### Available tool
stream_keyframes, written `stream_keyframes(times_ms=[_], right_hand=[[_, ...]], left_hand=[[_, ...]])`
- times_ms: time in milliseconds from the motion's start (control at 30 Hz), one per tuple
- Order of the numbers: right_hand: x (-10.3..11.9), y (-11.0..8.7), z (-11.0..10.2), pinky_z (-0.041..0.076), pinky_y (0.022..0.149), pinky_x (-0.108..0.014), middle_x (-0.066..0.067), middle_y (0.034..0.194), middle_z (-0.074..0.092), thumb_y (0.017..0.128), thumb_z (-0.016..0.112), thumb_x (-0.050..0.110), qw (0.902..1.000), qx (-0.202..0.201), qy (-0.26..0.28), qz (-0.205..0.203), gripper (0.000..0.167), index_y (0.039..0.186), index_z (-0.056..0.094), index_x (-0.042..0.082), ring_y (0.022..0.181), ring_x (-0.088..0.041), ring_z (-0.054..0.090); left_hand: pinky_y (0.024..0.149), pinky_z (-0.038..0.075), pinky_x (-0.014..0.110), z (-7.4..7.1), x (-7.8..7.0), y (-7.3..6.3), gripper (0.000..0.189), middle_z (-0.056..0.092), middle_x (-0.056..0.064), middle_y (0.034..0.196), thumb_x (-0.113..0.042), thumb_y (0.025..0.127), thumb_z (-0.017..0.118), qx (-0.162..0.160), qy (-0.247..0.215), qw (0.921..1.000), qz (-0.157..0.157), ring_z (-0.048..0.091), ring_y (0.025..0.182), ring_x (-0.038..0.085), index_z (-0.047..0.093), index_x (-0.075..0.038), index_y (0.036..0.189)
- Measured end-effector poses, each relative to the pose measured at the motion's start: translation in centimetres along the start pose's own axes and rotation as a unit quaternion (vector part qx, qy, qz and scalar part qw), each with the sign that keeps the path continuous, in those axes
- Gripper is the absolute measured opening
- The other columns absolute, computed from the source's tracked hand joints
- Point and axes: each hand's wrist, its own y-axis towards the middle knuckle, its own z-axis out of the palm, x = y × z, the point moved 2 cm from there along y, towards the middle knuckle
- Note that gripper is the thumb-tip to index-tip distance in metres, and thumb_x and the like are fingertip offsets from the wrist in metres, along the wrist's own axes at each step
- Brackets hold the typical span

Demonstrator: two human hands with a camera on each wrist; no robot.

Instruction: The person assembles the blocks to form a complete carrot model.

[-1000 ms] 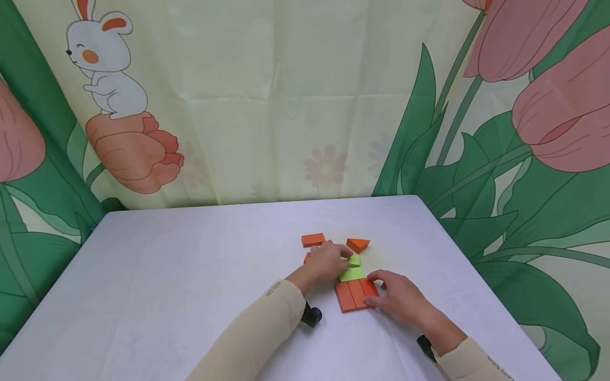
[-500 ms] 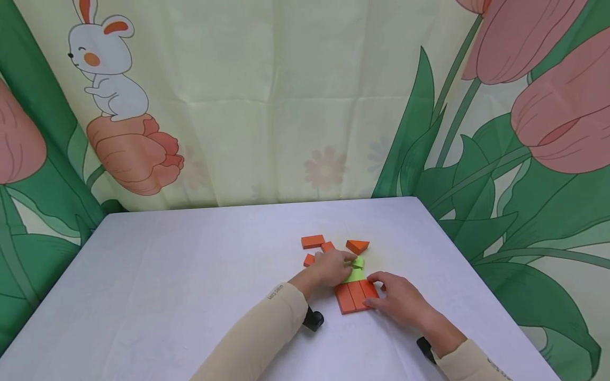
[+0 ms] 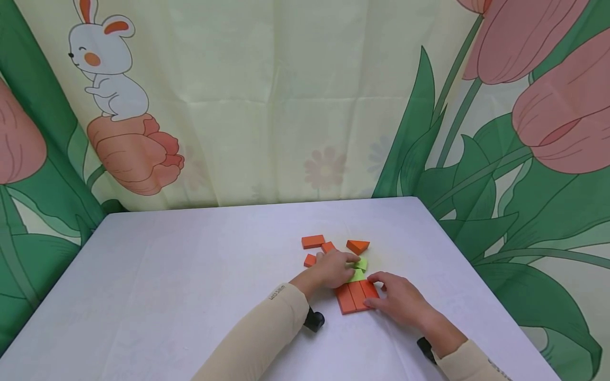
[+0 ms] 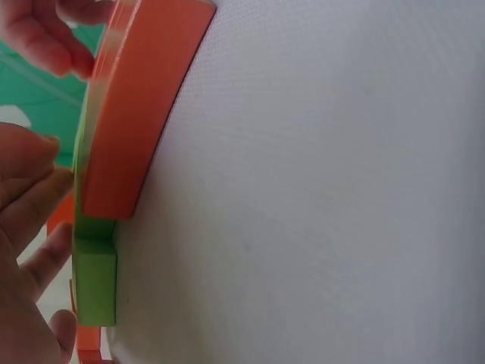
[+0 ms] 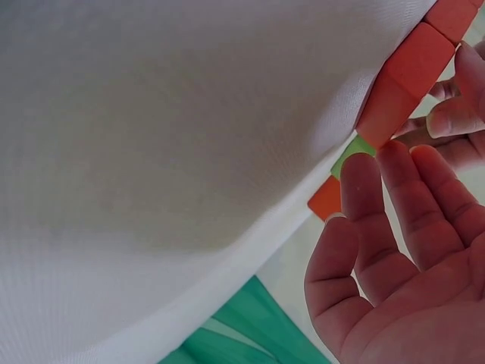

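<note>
Three orange blocks (image 3: 346, 300) lie side by side in the head view. My right hand (image 3: 402, 300) holds the rightmost one, thumb on its near part and a finger at its far corner. In the right wrist view its other fingers (image 5: 364, 186) are loosely bent beside the blocks. My left hand (image 3: 332, 267) lies low over the green blocks just beyond, a front one (image 3: 357, 275) and a rear one (image 3: 364, 264), partly covering both. The left wrist view shows its fingertips (image 4: 59, 239) extended along the tops of the green blocks (image 4: 96, 280).
Beyond my left hand lie a flat orange block (image 3: 312, 242), a smaller orange one (image 3: 327, 246), another (image 3: 310, 260) and an orange triangular block (image 3: 358, 246). The white-covered table (image 3: 190, 275) ends at a printed curtain (image 3: 229, 106).
My left hand has shifted slightly right and nearer, and the rear green block has moved right and turned a little. My right hand and the three orange blocks stay in place.
</note>
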Motion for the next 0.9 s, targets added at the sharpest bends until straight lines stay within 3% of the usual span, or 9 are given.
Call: stream_keyframes(times_ms=[400, 700, 900], right_hand=[[0.1, -0.1, 0.1, 0.053, 0.08, -0.043, -0.002, 0.114, 0.065, 0.079, 0.085, 0.032, 1.0, 0.002, -0.007, 0.007, 0.057, 0.127, 0.065, 0.01, 0.098, -0.021, 0.059], [0.3, 0.0, 0.1, 0.053, 0.082, -0.045, -0.004, 0.114, 0.065, 0.08, 0.085, 0.033, 0.9998, 0.005, -0.017, 0.006, 0.058, 0.128, 0.064, 0.008, 0.098, -0.022, 0.058], [0.4, 0.0, 0.2, 0.053, 0.086, -0.047, -0.008, 0.12, 0.063, 0.08, 0.085, 0.032, 0.9998, 0.006, -0.016, 0.006, 0.061, 0.131, 0.062, 0.007, 0.103, -0.025, 0.059]], left_hand=[[0.094, 0.032, 0.044, -1.3, 0.9, -0.9, 0.042, 0.063, -0.009, 0.129, -0.029, 0.098, 0.062, -0.022, 0.003, 0.9997, -0.001, 0.048, 0.12, 0.017, 0.061, -0.03, 0.139], [0.093, 0.031, 0.044, -2.6, 3.2, -2.7, 0.043, 0.062, -0.006, 0.132, -0.029, 0.096, 0.064, -0.048, 0.002, 0.9988, 0.004, 0.044, 0.13, 0.02, 0.061, -0.026, 0.139], [0.087, 0.03, 0.043, -3.4, 5.0, -3.7, 0.042, 0.064, -0.007, 0.127, -0.026, 0.095, 0.065, -0.057, -0.014, 0.9982, 0.009, 0.045, 0.125, 0.02, 0.062, -0.026, 0.138]])
